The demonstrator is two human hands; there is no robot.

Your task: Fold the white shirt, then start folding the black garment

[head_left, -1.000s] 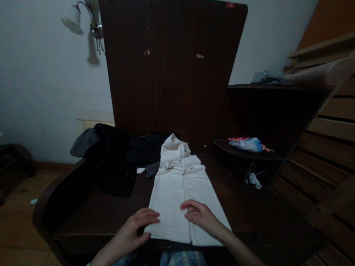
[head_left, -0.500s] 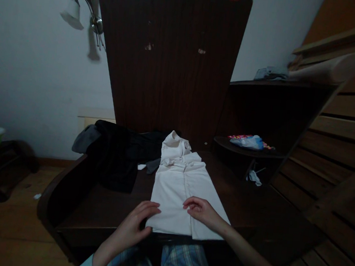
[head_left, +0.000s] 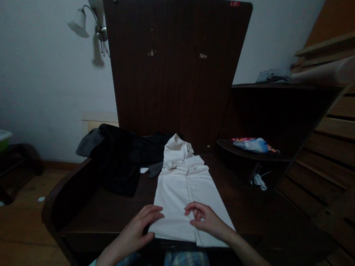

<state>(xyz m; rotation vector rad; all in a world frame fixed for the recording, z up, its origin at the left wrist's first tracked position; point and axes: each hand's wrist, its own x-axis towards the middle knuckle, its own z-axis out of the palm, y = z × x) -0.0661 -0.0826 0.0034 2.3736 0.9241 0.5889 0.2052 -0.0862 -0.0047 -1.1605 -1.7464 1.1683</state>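
Observation:
A white garment (head_left: 184, 192), folded into a long narrow shape, lies on the dark wooden desk (head_left: 107, 214). Its far end is bunched, with what looks like a collar; the near part is flat with a seam down the middle. My left hand (head_left: 141, 225) rests at the garment's near left edge, thumb and fingers apart. Over the middle seam is my right hand (head_left: 205, 219), fingers curled loosely with a gap between thumb and fingertips. Neither hand visibly grips the cloth.
Black clothing (head_left: 121, 157) is heaped on the desk's left side, beside a small white scrap (head_left: 144, 170). A corner shelf (head_left: 253, 155) at right carries a plastic bag (head_left: 253, 144). Behind stands a tall dark panel (head_left: 177, 74). Wooden slats (head_left: 349, 137) rise at far right.
The view has shifted slightly, so everything sits a little lower and further right. My right hand's thumb and fingers have spread a bit more. The white garment lies as before.

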